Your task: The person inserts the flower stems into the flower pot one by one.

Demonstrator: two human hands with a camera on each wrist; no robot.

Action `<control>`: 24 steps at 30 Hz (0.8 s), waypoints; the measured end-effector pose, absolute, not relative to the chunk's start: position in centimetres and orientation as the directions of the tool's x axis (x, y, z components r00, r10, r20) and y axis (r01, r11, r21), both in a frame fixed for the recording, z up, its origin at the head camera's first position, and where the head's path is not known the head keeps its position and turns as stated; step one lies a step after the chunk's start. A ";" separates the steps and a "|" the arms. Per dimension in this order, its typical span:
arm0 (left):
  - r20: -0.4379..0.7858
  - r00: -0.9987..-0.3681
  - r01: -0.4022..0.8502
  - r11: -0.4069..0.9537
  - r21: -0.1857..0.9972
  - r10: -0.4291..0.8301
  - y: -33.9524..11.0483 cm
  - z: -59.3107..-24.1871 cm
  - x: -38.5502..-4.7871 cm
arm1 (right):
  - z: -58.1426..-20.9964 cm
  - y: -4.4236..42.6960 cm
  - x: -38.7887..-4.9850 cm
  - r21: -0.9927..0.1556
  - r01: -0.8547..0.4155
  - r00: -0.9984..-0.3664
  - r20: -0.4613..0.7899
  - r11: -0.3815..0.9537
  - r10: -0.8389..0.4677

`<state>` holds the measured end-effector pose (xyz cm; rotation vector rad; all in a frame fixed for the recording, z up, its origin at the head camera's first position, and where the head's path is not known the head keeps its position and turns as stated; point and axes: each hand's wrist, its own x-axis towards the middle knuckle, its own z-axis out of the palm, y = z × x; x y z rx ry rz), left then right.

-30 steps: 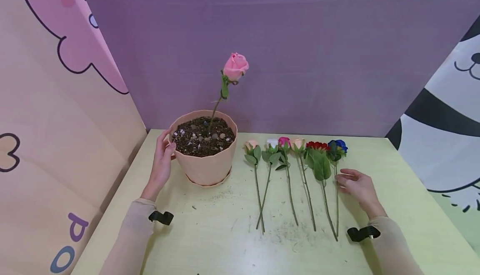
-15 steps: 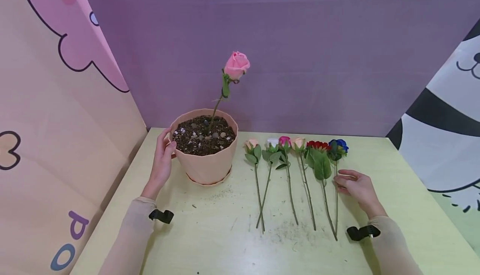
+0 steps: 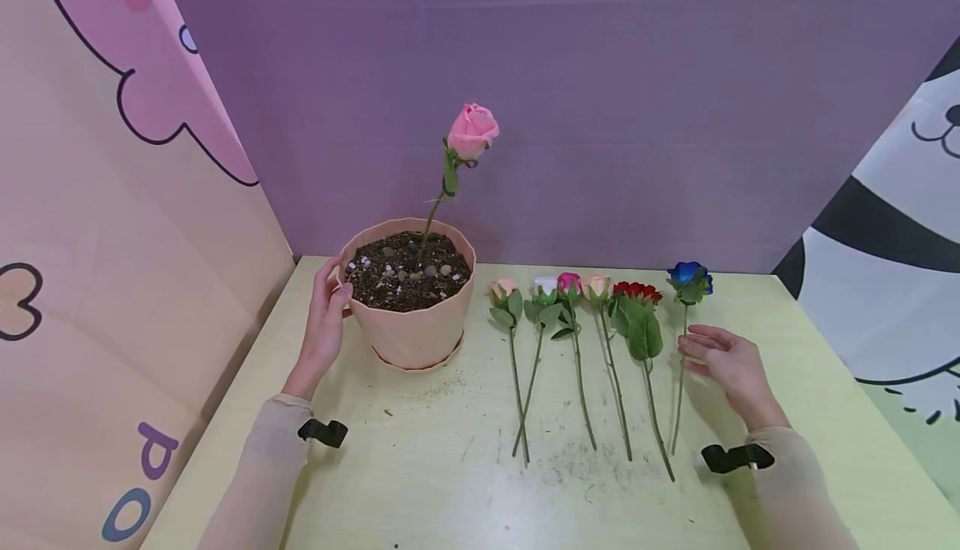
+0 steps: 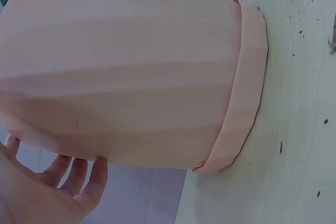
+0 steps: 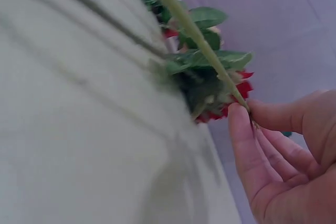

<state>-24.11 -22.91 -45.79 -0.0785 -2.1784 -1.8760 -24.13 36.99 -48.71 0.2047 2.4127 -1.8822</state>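
In the head view my left hand [image 3: 324, 317] rests against the left side of a pink flower pot [image 3: 412, 337], its thumb near the rim. The left wrist view shows the fingers touching the pot's outer wall [image 4: 126, 98]. A pink rose [image 3: 472, 132] stands in the pot's soil, leaning right. My right hand [image 3: 727, 367] pinches the stem of a blue rose [image 3: 690, 279] between thumb and fingers. The pinched stem [image 5: 194, 32] shows up close in the right wrist view. Left of it lies a red flower [image 3: 637, 293] with large green leaves.
Other roses lie in a row on the table [image 3: 450, 483]: a peach one [image 3: 501, 289], a white one [image 3: 545, 286], a magenta one [image 3: 568, 282] and another peach one [image 3: 596, 287]. Soil crumbs are scattered near their stems. A purple backdrop [image 3: 600, 117] stands behind.
My right hand has moved slightly right with the blue rose, whose head and stem have come up and away from the red flower. My left hand stays at the pot.
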 end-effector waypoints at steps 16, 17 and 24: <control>0.226 -0.966 0.205 0.160 0.966 -0.128 -23.0 -45.9 -24.1 | -43.5 35.2 -25.6 -0.979 0.030 -0.989 -0.059 -0.199 0.139; 0.226 -0.966 0.206 0.157 0.966 -0.127 -23.0 -45.9 -24.1 | -43.3 35.1 -25.8 -0.979 0.022 -0.988 -0.052 -0.205 0.143; 0.225 -0.967 0.207 0.142 0.968 -0.118 -23.0 -45.8 -24.1 | -41.6 33.9 -26.4 -0.957 -0.024 -0.984 -0.028 -0.289 0.173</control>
